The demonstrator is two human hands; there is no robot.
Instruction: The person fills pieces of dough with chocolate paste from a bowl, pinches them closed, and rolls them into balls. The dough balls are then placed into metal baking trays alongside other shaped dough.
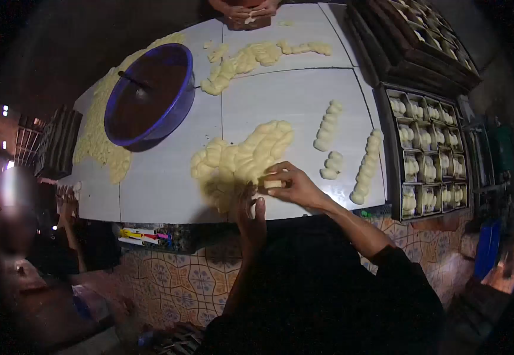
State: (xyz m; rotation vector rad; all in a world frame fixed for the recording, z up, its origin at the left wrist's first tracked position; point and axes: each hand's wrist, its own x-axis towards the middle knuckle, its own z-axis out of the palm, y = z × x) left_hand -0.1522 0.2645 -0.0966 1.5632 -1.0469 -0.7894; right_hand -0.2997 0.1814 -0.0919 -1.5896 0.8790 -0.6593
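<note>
Both hands work close together at the table's near edge, beside a pile of pale dough pieces point(251, 151). My right hand point(295, 188) is closed, with a small pale piece of dough point(273, 184) pinched between thumb and fingers. My left hand point(251, 219) is just to its left, fingers curled upward around a whitish bit of dough point(253, 209), partly hidden by the hand. To the right lie two long rows of dough balls point(366, 168) point(328, 125) and a short cluster of dough balls point(331, 165).
A purple basin point(187, 89) stands at left among more dough pieces point(100, 130). Dough-filled tins fill a rack point(394, 160) at right, with stacked trays point(381, 41) behind. Another person's hands point(250, 13) work across the table point(292, 89); a co-worker's hand point(66, 201) rests at far left.
</note>
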